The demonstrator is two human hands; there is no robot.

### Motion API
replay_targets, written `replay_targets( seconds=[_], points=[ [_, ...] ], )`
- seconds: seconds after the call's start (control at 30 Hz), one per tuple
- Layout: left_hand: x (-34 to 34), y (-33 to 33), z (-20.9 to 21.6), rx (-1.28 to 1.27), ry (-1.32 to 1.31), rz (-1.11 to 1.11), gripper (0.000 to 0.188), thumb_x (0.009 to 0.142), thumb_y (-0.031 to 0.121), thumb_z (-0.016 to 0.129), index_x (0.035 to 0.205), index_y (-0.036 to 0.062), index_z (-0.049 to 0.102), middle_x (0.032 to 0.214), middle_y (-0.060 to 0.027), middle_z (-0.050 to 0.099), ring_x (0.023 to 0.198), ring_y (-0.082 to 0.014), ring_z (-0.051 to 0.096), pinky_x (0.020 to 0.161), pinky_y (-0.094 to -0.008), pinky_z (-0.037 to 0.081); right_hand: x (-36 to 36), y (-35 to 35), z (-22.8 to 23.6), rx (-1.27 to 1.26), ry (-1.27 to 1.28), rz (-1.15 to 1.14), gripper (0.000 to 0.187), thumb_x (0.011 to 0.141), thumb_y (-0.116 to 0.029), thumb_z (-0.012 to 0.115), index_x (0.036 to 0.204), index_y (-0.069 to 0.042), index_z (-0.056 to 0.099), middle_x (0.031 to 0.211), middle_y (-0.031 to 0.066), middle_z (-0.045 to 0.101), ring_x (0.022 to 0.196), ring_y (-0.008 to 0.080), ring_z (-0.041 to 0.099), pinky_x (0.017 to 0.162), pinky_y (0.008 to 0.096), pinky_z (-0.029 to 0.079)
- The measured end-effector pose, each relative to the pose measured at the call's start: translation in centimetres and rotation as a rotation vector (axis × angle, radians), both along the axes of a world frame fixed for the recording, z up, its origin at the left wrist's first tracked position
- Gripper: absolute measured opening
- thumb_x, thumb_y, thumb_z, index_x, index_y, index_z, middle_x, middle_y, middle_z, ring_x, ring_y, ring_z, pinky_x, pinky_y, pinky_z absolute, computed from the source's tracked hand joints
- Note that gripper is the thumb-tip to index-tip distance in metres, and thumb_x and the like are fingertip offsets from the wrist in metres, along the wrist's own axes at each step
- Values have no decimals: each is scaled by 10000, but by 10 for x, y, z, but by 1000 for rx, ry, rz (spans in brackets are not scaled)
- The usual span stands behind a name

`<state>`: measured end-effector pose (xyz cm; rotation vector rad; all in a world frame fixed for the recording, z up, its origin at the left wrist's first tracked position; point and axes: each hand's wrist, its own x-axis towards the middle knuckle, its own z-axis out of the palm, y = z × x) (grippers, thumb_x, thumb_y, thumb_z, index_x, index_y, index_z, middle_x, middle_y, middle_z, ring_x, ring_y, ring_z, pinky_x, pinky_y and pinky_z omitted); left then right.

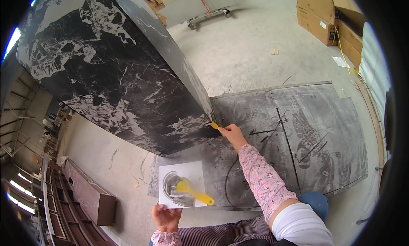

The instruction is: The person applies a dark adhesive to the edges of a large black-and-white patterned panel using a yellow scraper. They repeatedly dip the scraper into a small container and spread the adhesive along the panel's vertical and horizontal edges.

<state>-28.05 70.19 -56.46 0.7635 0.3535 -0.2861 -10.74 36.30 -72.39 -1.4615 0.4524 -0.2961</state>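
A small yellow scraper [215, 125] meets, or all but meets, the near corner of a tall block [128, 80] patterned in black and white like marble, in a workshop. The person's right hand [232, 135] pinches the scraper between thumb and fingers, the tool pointing up and left toward the corner. The block lies ahead and to the left of that hand, its long edge running from the corner away to the upper left, with a narrower grey side [174, 54] to the right of the edge. The right hand is plainly the nearer to it; the left hand [167, 219] sits lower, closer to the body and apart from the block, closed on the near edge of a white card [196, 170]. The card bears dark smears of paste [167, 182] and a second yellow scraper [199, 195], which lies with its handle toward the lower right; the left hand's undermost fingers cannot be made out. Flowered pink sleeves [266, 184] cover the forearms, above a striped apron [226, 234]. Beneath the right arm, a dark, scuffed sheet [268, 107] strewn with black strips [287, 143] covers part of the pale floor [238, 54]. Farther out, cardboard boxes [316, 20] stand at the upper right, a pale slab [187, 9] rests on a low trolley [208, 18] at the top, and brown beams [87, 188] line the lower left.
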Motion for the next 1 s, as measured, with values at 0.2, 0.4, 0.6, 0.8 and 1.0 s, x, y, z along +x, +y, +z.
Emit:
replay_targets(
  seconds=[0.2, 0.4, 0.6, 0.8, 1.0],
  points=[
    [2, 5, -9, 51, 49, 100, 172, 731, 183, 546, 591, 126, 467, 625, -13, 571, 586, -164, 516, 750, -437, 555, -32, -48, 55, 511, 6, 153, 249, 882, -303, 697, 861, -113, 537, 634, -60, 452, 472, 37, 351, 414, 220, 258],
    [4, 23, -32, -114, 38, 107, 270, 711, 185, 576, 936, 36, 601, 975, -89, 644, 1001, -270, 593, 1033, -466, 423, -35, -17, 130, 619, -331, 524, 341, 987, -311, 534, 713, -136, 431, 601, -62, 355, 502, 46, 313, 448, 212, 252],
    [0, 34, -37, -310, -58, -16, 108, 741, 143, 532, 799, 58, 566, 808, -58, 643, 821, -226, 619, 1005, -460, 447, -59, 37, 172, -42, -178, 1048, 283, 1002, -238, 466, 827, -41, 571, 720, 34, 604, 677, 130, 589, 600, 269, 451],
    [2, 39, -11, -98, 24, 271, 492, 734, 130, 531, 1205, -10, 541, 1094, -124, 665, 1017, -266, 625, 1049, -469, 428, -74, 88, 172, -265, -206, 1080, 208, 965, -212, 542, 891, -20, 513, 740, 69, 616, 683, 165, 599, 611, 306, 460],
    [7, 47, 0, -71, 17, 294, 534, 749, 94, 533, 1266, -30, 481, 1193, -158, 618, 1124, -312, 586, 1082, -472, 407, -74, 138, 158, -514, -219, 1118, 328, 849, -292, 693, 879, -44, 480, 750, 142, 591, 678, 294, 587, 604, 377, 440]
  ],
)
